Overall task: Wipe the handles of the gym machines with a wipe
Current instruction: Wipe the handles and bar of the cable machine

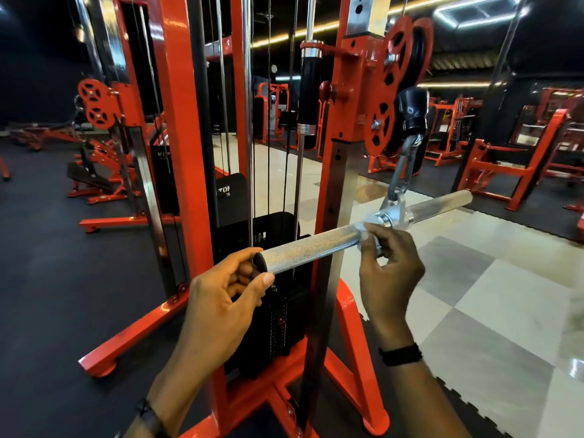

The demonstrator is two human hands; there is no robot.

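Red cable machine (177, 153), knurled straight bar (313, 246) hanging from its carabiner (403, 172). Left hand (221, 298) curled round the bar's near end, steadying. Right hand (390, 263) pinching a small pale wipe (363, 230) against mid-bar. Wiping underway, likely; next, a firm slide along the knurling.

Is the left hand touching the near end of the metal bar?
Touching. The head view shows the left hand with thumb and fingers around the metal bar at its near end.

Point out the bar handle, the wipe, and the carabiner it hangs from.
bar handle (311, 246): head view, knurled left half.
wipe (363, 230): head view, bit above right-hand fingers.
carabiner (400, 172): head view, mid shank.
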